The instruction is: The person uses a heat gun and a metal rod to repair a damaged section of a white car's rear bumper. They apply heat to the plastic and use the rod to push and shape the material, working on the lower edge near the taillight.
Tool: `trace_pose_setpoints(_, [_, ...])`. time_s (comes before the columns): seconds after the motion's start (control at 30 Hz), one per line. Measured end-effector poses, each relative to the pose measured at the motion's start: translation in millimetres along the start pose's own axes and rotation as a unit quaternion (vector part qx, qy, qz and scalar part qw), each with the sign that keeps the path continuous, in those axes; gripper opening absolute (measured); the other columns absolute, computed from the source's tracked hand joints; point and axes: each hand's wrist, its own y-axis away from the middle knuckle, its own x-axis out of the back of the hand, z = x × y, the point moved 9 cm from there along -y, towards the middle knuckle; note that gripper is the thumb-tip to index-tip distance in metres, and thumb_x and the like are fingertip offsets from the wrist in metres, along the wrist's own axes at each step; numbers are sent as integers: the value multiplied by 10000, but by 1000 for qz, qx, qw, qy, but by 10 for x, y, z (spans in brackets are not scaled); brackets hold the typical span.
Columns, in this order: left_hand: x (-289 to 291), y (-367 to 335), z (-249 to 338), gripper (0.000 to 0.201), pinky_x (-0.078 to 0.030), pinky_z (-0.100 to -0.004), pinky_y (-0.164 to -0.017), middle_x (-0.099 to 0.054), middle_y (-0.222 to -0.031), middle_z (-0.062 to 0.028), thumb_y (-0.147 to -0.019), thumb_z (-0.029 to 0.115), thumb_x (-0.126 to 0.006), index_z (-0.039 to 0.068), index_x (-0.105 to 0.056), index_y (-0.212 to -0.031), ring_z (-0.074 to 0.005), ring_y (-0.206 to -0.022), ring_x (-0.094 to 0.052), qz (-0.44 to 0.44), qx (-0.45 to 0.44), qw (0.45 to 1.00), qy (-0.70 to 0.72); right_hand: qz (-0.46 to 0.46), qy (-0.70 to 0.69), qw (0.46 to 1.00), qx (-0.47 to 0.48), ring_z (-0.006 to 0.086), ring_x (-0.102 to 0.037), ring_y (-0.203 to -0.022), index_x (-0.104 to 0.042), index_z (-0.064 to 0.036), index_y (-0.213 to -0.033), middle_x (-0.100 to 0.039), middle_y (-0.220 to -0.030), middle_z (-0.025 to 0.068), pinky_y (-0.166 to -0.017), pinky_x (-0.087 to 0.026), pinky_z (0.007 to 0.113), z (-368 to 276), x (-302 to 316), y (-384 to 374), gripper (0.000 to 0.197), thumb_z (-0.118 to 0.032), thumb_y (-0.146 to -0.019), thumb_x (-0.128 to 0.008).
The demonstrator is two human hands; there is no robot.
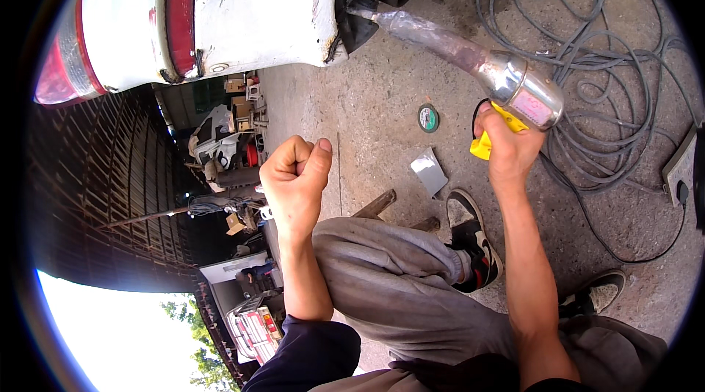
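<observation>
My right hand (507,144) is wrapped round the yellow handle of a hot-air gun (463,53) with a long, heat-stained metal barrel. Its narrow tip reaches the black plastic edge (358,21) of a white vehicle body panel (264,6) at the top; whether it touches cannot be made out. Closed in a fist with the thumb up, my left hand (295,175) is raised in front of my knee, below the panel. Nothing shows in its fingers.
Grey hose or cable (587,47) lies coiled at the upper right. A power strip (681,168) with a plug is at the right edge. On the concrete are a round green-labelled disc (428,118), a grey sheet (429,172) and wooden pieces (376,203). Cluttered shelving stands left.
</observation>
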Motion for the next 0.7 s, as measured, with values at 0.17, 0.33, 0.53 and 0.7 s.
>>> trace_pose_setpoints(0.17, [-11,-6,3,459,-220,-230,-483,-306,-591,85,-916,59,-680,98,-333,-617,-24,-559,-264,0,0,1000,-3,11,9,1000,8,95,-574,-580,-643,11,-839,-619,-691,29,-526,-439,250,3,2,20,61,-15,-787,-661])
trace_pose_setpoints(0.33, [-25,-5,18,461,-229,-227,-479,-315,-586,85,-916,66,-683,98,-333,-617,-23,-553,-273,-2,-1,1000,-9,14,-6,1000,2,88,-563,-583,-635,9,-836,-610,-684,20,-536,-430,252,21,-29,66,56,3,-785,-659])
trace_pose_setpoints(0.53, [-35,-6,15,462,-231,-226,-479,-318,-586,84,-916,70,-685,95,-334,-617,-23,-555,-278,-2,1,1000,-13,12,15,1000,2,112,-558,-579,-607,14,-871,-598,-700,41,-542,-441,266,89,-40,119,73,-3,-804,-633])
trace_pose_setpoints(0.7, [-42,-18,13,464,-230,-226,-482,-321,-586,83,-914,65,-686,93,-335,-611,-24,-562,-277,-2,1,1000,-25,27,17,999,7,120,-559,-563,-598,11,-852,-590,-678,51,-534,-444,270,87,-69,162,56,-13,-811,-628])
